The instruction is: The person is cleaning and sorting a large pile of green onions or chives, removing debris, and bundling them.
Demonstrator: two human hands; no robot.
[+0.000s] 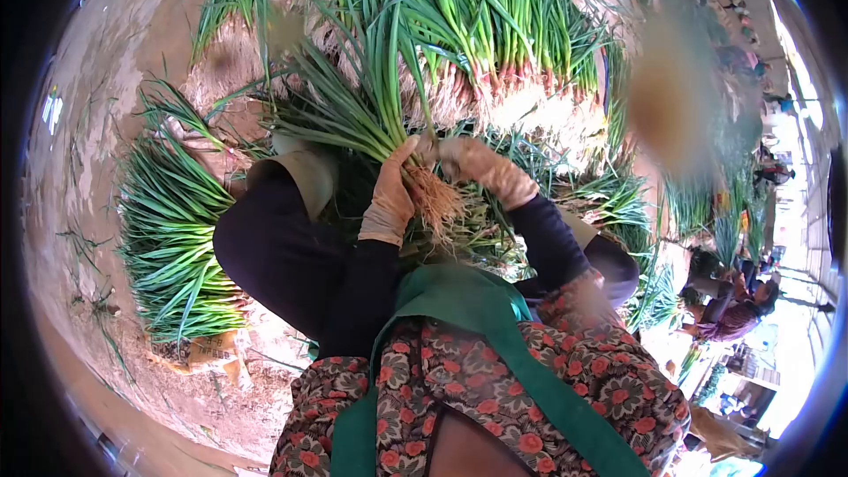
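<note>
My left hand (392, 194), in a pale glove, is wrapped round a bunch of green onions (382, 115) just above the roots. The leaves point up and to the left, and the brown, stringy roots (436, 199) hang down on the right. My right hand (481, 165), gloved too, is closed at the base of the stems beside the left thumb. Its fingertips are bent in, and what they pinch, if anything, is too small to make out. Beneath both hands, loose green leaves and trimmings (481, 243) lie between my knees.
Large piles of green onions (503, 26) lie ahead, roots towards me. Another stack (181, 238) lies on the ground to the left, near a piece of cardboard (212, 349). A person (738, 314) sits at the far right among more onions. Blurry spots smudge the upper right.
</note>
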